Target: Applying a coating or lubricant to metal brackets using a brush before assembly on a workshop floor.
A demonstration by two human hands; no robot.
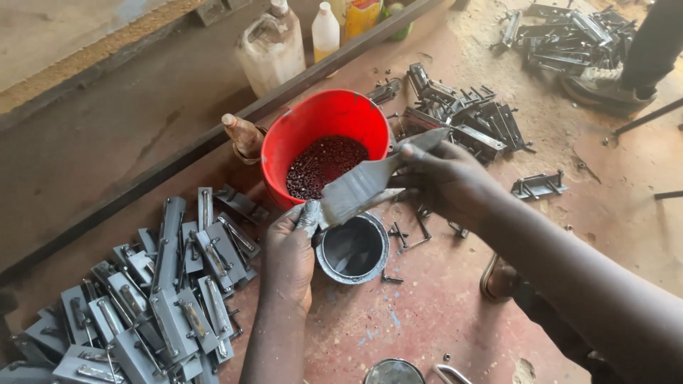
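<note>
while left hand [290, 250] pinches flat grey-painted metal plate [370, 181] (wet, smeared), right hand [445, 178] grips

The floor [441, 313] is reddish-brown, dusty and flecked with grey paint. A dark metal rail [178, 153] runs slantwise across it, with bare grey concrete [92, 121] beyond. Pale sand or sawdust, hard to tell which, lies at the upper right. Light is soft, even daylight.

One red bucket [324, 124] at twelve o'clock; one small grey paint tin [353, 249] at centre; three plastic bottles [326, 30] at twelve; two hands [288, 252]; one brown glass bottle [242, 135] at eleven.
</note>
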